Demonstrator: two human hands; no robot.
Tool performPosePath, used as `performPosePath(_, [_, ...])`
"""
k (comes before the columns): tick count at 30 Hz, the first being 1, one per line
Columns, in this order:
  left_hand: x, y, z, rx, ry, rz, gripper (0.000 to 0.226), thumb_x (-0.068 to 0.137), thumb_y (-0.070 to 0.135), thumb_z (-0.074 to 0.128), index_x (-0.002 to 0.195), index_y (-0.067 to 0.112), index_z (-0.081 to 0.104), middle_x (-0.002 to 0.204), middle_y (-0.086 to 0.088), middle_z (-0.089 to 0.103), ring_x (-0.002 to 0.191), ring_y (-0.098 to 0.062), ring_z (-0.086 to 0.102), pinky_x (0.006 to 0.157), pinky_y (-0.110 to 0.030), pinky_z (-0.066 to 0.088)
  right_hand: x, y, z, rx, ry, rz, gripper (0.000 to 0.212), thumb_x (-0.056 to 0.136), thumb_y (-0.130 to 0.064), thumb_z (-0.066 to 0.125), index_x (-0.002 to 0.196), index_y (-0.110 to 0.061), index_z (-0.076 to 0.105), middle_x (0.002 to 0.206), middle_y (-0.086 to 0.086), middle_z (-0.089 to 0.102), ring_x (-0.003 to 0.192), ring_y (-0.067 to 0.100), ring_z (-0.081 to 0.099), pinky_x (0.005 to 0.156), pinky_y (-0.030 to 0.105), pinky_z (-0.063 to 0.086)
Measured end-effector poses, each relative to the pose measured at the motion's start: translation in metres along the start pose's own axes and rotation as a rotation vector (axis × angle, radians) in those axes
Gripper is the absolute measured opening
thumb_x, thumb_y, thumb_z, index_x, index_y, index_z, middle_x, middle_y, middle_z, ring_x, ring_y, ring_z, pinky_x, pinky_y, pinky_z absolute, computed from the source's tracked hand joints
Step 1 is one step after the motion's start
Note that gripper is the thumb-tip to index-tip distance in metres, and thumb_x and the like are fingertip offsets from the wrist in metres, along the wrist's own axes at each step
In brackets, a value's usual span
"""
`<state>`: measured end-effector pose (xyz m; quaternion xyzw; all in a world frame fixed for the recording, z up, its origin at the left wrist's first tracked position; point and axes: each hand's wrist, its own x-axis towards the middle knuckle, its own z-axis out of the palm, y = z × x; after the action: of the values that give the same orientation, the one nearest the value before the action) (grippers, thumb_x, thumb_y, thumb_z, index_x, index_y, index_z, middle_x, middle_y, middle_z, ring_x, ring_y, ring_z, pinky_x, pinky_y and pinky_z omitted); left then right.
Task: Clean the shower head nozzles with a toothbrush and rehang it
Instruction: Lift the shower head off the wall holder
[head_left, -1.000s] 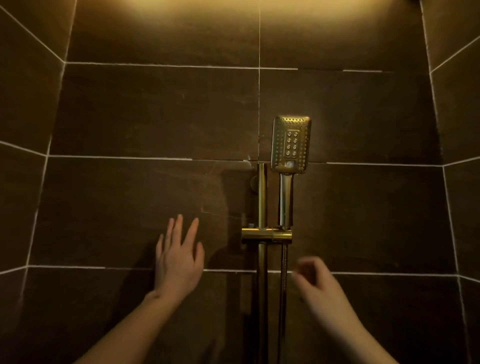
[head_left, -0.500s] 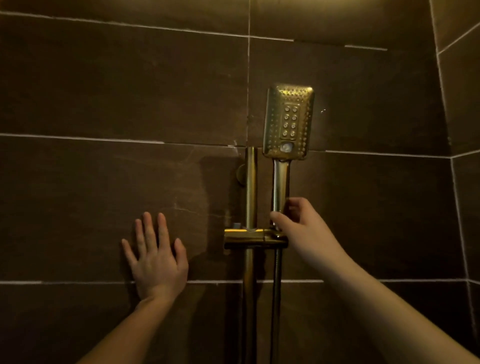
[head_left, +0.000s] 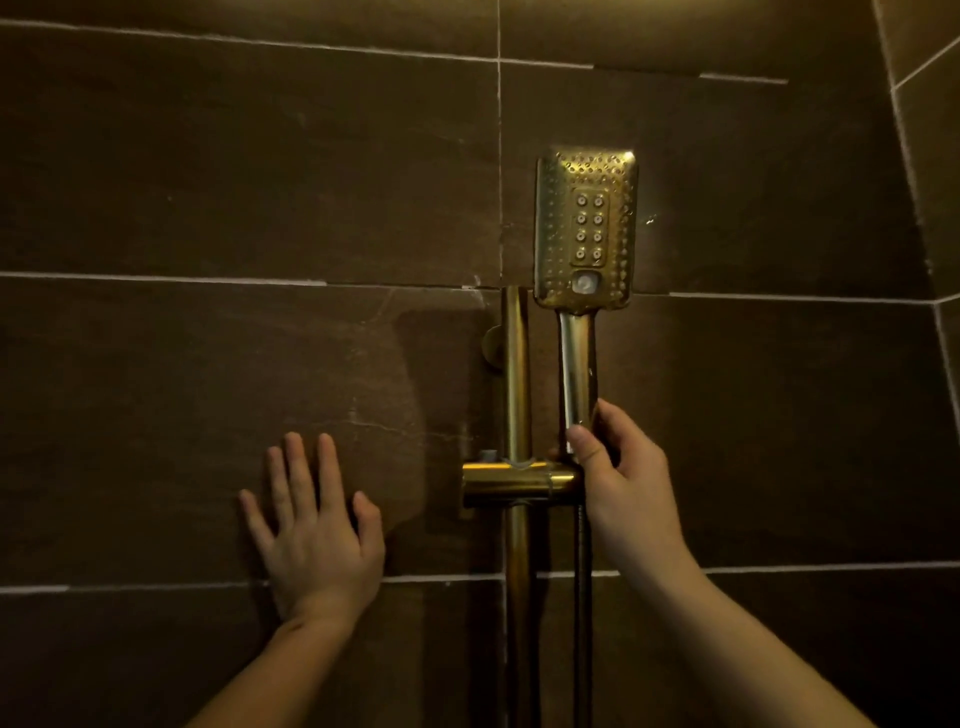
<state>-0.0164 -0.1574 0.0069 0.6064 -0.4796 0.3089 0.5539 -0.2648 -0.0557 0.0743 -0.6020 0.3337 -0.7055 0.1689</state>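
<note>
Gripping the lower handle of the gold shower head (head_left: 584, 228), right hand (head_left: 623, 483) has thumb and fingers closed around it just above the bracket (head_left: 519, 483). Shower head sits upright in that bracket on the vertical rail (head_left: 516, 364), nozzle face toward camera. Left hand (head_left: 317, 530) flat, fingers spread, pressed on dark tile wall (head_left: 208, 364), holding nothing. Hose (head_left: 584, 597) hangs below.

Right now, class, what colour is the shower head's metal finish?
A brassy gold finish on the shower head, dotted with small nozzles; the head view shows it best.
</note>
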Motion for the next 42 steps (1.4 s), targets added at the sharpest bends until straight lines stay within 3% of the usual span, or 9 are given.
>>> performPosePath(4, [-0.003,-0.001,-0.002,0.024,-0.007,0.011,0.071,0.091,0.041,0.031,0.157,0.016,0.022,0.167,-0.012,0.013,0.155,-0.028,0.006,0.121,-0.060,0.005,0.001,-0.008,0.003,0.033,0.034,-0.059,0.044,0.098,-0.018,0.054,0.141,-0.025,0.048,0.113,-0.008,0.067,0.097,0.003,0.068,0.083,0.029,0.058])
performPosePath(9, [-0.003,-0.003,-0.001,0.031,0.001,0.013,0.071,0.090,0.041,0.030,0.157,0.017,0.020,0.167,-0.012,0.013,0.155,-0.028,0.005,0.120,-0.061,0.007,0.032,-0.044,0.004,0.076,0.027,-0.134,0.027,0.099,-0.017,0.052,0.094,-0.043,0.060,0.098,-0.005,0.069,0.095,0.012,0.070,0.083,0.035,0.059])
performPosePath(13, [-0.003,-0.004,-0.001,0.041,-0.016,0.017,0.072,0.090,0.043,0.029,0.157,0.018,0.019,0.167,-0.011,0.011,0.155,-0.028,0.005,0.120,-0.061,0.008,0.043,-0.052,0.005,0.075,-0.018,-0.137,0.026,0.100,-0.016,0.052,0.115,-0.037,0.058,0.102,0.000,0.067,0.097,0.019,0.069,0.084,0.037,0.060])
performPosePath(17, [-0.003,-0.004,-0.001,0.042,-0.027,0.012,0.072,0.090,0.043,0.029,0.157,0.017,0.022,0.166,-0.011,0.013,0.155,-0.028,0.005,0.120,-0.061,0.008,0.044,-0.042,-0.003,-0.176,-0.001,-0.191,0.050,0.097,-0.017,0.055,0.145,-0.026,0.044,0.114,-0.004,0.066,0.100,0.010,0.067,0.087,0.037,0.058])
performPosePath(21, [-0.003,-0.005,0.000,0.025,-0.020,0.016,0.072,0.089,0.041,0.032,0.156,0.015,0.026,0.166,-0.013,0.017,0.154,-0.029,0.008,0.120,-0.061,0.008,0.038,-0.032,-0.014,-0.365,-0.010,-0.219,0.048,0.095,-0.016,0.058,0.139,-0.029,0.046,0.127,-0.008,0.060,0.117,0.007,0.058,0.097,0.037,0.052])
performPosePath(28, [-0.001,-0.005,-0.001,0.015,-0.047,0.018,0.072,0.090,0.043,0.029,0.156,0.018,0.020,0.167,-0.009,0.007,0.155,-0.027,0.001,0.120,-0.061,0.005,0.005,0.018,-0.044,-0.460,-0.008,-0.097,0.040,0.096,-0.013,0.056,0.134,-0.024,0.048,0.122,-0.014,0.054,0.115,0.004,0.052,0.100,0.034,0.048])
performPosePath(34, [0.000,0.002,-0.007,-0.045,-0.017,0.029,0.073,0.088,0.035,0.036,0.157,0.013,0.026,0.167,-0.016,0.013,0.155,-0.032,0.005,0.119,-0.064,0.004,-0.061,0.068,-0.067,-0.458,0.061,0.057,0.035,0.096,-0.016,0.057,0.130,-0.017,0.048,0.110,-0.005,0.061,0.105,0.011,0.059,0.085,0.030,0.050])
performPosePath(40, [0.002,-0.007,-0.036,-0.001,-0.338,0.085,0.077,0.097,0.042,0.042,0.160,0.020,0.005,0.168,-0.013,-0.008,0.154,-0.031,-0.011,0.121,-0.058,-0.003,-0.140,0.091,-0.079,-0.463,0.021,0.101,0.017,0.096,-0.014,0.058,0.109,-0.020,0.049,0.093,-0.010,0.060,0.089,0.001,0.060,0.067,0.014,0.045])
performPosePath(42, [-0.014,-0.015,-0.057,-0.155,-0.481,0.089,0.074,0.098,0.038,0.049,0.160,0.025,0.010,0.169,-0.010,-0.007,0.154,-0.029,-0.011,0.123,-0.052,-0.001,-0.180,0.093,-0.081,-0.429,-0.036,0.115,0.016,0.096,-0.013,0.057,0.109,-0.018,0.050,0.094,-0.009,0.061,0.088,0.001,0.061,0.068,0.015,0.047])
